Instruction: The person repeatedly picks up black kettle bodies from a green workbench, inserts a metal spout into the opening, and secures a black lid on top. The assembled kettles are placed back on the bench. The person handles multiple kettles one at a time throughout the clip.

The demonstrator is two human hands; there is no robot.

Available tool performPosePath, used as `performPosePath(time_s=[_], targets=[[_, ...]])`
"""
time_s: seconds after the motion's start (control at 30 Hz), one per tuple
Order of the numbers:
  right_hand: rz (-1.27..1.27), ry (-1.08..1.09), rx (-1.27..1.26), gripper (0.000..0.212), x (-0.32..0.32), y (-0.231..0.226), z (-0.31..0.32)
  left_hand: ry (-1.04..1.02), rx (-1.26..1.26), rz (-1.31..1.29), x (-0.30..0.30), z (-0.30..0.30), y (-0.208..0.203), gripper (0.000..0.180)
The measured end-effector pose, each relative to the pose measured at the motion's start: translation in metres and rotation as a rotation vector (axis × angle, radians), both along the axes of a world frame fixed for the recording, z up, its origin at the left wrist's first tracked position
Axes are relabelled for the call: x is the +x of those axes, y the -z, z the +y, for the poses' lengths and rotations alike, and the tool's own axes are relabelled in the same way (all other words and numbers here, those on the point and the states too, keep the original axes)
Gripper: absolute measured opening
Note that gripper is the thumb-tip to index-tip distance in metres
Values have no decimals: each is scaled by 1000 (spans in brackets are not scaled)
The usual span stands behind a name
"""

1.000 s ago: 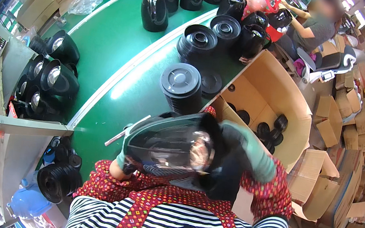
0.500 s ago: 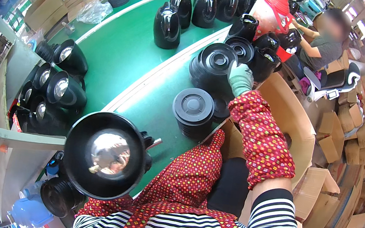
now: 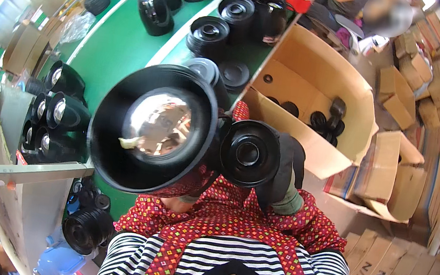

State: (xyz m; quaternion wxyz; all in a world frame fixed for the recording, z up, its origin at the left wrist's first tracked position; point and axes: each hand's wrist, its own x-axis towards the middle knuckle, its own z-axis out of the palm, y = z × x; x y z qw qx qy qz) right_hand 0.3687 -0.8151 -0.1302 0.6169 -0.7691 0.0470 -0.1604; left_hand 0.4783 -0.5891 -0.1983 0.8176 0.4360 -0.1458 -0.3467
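at the centre of the frame, the left hand (image 3: 180, 203), mostly hidden, is gripping a black vacuum-jug shell (image 3: 155, 128), its round opening facing the camera. just right of it, the gloved right hand (image 3: 284, 172) is gripping a black ringed cap (image 3: 248, 154). similar ringed caps (image 3: 209, 30) are standing stacked at upper centre.

A black jug body (image 3: 155, 128), wide open end facing the camera, shows silvery inside; just right, a round black cap (image 3: 248, 153) presents concentric rings
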Motion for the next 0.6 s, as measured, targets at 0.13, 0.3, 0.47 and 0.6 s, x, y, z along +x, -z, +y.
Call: performPosePath(time_s=[0.13,0.3,0.47,0.6], targets=[[131,-67,106,61,-30,-10,-1,77,25,-41,-13,-32,-2,53],[-185,-175,777,70,-44,63,-1,154,31,-18,-36,-81,9,53],[-70,125,-199,66,-54,12,-14,145,27,92,-23,-68,20,53],[-117,-79,876,65,-61,39,-41,172,16,196,-14,-34,35,53]])
